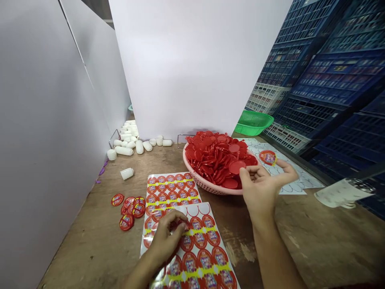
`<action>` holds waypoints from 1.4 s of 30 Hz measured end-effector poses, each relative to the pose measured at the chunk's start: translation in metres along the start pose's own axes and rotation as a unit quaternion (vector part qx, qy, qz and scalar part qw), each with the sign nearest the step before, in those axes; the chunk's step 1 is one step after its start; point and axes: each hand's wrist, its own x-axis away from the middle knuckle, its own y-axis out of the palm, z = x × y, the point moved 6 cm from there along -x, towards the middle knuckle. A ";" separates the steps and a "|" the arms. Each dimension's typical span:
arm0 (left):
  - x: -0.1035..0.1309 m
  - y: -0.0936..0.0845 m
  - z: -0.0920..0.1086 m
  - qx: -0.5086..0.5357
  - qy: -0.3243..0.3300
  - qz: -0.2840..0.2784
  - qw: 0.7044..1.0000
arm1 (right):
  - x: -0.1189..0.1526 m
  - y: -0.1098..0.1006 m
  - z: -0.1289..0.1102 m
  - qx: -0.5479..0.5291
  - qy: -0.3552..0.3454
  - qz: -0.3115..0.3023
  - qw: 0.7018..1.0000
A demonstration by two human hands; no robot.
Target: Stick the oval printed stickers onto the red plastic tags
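Note:
My left hand (168,235) rests on the upper sheet of round red stickers (206,259), thumb and fingers curled together; what they hold, if anything, is hidden. A second sticker sheet (171,186) lies partly under it. My right hand (264,188) is at the front edge of a pink basket (198,182) heaped with red plastic pieces (210,154). Its fingers on one side grip a flat red plastic disc (237,167). From another fingertip of that hand hangs a single red and yellow sticker (267,157).
Stickered red discs (132,208) lie in a loose group at the left. Small white containers (128,150) line the back, with one lying alone (126,173) nearer. White backing sheets (288,176), a white roll (339,192), a green basket (253,122) and stacked blue crates (333,76) are at the right.

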 end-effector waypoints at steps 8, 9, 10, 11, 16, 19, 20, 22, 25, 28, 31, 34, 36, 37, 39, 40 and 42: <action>0.009 -0.008 -0.007 0.190 -0.002 0.112 0.975 | 0.121 0.054 -0.020 -0.034 -0.168 -0.268 0.948; 0.008 -0.009 -0.010 0.209 -0.012 0.120 0.970 | 0.140 0.062 -0.019 -0.017 -0.228 -0.307 0.924; 0.007 -0.010 -0.013 0.226 -0.023 0.128 0.965 | 0.156 0.068 -0.017 -0.008 -0.277 -0.339 0.899; 0.004 -0.012 -0.016 0.243 -0.035 0.137 0.960 | 0.168 0.072 -0.014 -0.008 -0.308 -0.364 0.879; -0.007 -0.016 -0.032 0.355 -0.098 0.176 0.913 | 0.161 0.079 0.000 -0.097 -0.144 -0.390 0.904; -0.008 -0.015 -0.036 0.376 -0.129 0.180 0.900 | 0.135 0.079 0.012 -0.096 0.015 -0.341 0.935; -0.008 -0.014 -0.036 0.372 -0.134 0.177 0.901 | 0.130 0.081 0.015 -0.100 0.051 -0.353 0.929; -0.008 -0.013 -0.035 0.366 -0.141 0.168 0.905 | 0.129 0.091 0.021 -0.127 0.112 -0.420 0.891; -0.008 -0.012 -0.034 0.356 -0.144 0.159 0.910 | 0.140 0.102 0.028 -0.135 0.158 -0.503 0.839; -0.007 -0.012 -0.035 0.335 -0.149 0.154 0.917 | 0.150 0.105 0.034 -0.105 0.167 -0.490 0.849; -0.008 -0.011 -0.037 0.336 -0.154 0.147 0.918 | 0.156 0.105 0.038 -0.071 0.143 -0.461 0.873; -0.008 -0.011 -0.038 0.338 -0.155 0.145 0.917 | 0.157 0.104 0.035 -0.028 0.079 -0.462 0.883; -0.008 -0.011 -0.038 0.342 -0.153 0.146 0.915 | 0.157 0.104 0.032 0.002 0.043 -0.469 0.882; -0.008 -0.011 -0.038 0.346 -0.151 0.148 0.914 | 0.157 0.104 0.031 0.016 0.031 -0.472 0.881; -0.008 -0.011 -0.038 0.352 -0.148 0.151 0.912 | 0.157 0.104 0.029 0.036 0.016 -0.478 0.877; -0.008 -0.011 -0.038 0.354 -0.148 0.153 0.911 | 0.157 0.104 0.029 0.044 0.013 -0.482 0.875; -0.008 -0.011 -0.039 0.354 -0.148 0.154 0.910 | 0.158 0.104 0.028 0.055 0.007 -0.489 0.870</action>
